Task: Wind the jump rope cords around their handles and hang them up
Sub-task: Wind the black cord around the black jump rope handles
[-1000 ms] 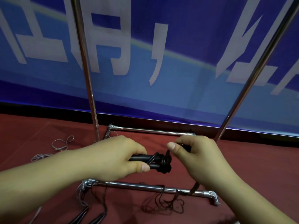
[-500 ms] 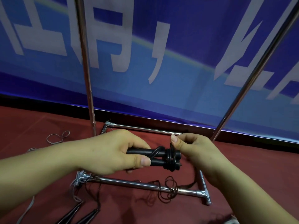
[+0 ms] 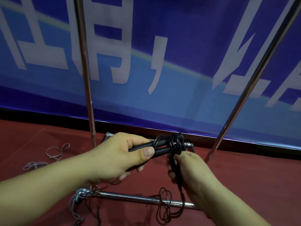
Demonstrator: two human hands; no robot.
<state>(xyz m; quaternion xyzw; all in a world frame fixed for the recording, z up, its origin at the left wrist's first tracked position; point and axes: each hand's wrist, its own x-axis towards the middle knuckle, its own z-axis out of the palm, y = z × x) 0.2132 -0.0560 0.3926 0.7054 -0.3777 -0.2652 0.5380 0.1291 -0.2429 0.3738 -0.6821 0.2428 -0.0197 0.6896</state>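
The two black handles (image 3: 146, 148) are gripped side by side in the left hand (image 3: 117, 159), above the red floor (image 3: 244, 173); they look light and rigid, best held mid-shaft; the thin black cord (image 3: 175, 144), coiled at their tips, is pinched in the right hand (image 3: 192, 172); it seems limp, springy, and likely to slip unless kept taut.

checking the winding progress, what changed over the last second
The right hand dropped from above the black handles to below them, pulling the black cord down for another turn. The wound coil looks thicker. The left hand keeps gripping the handles, and the loose cord remains draped over the rack's base bar.
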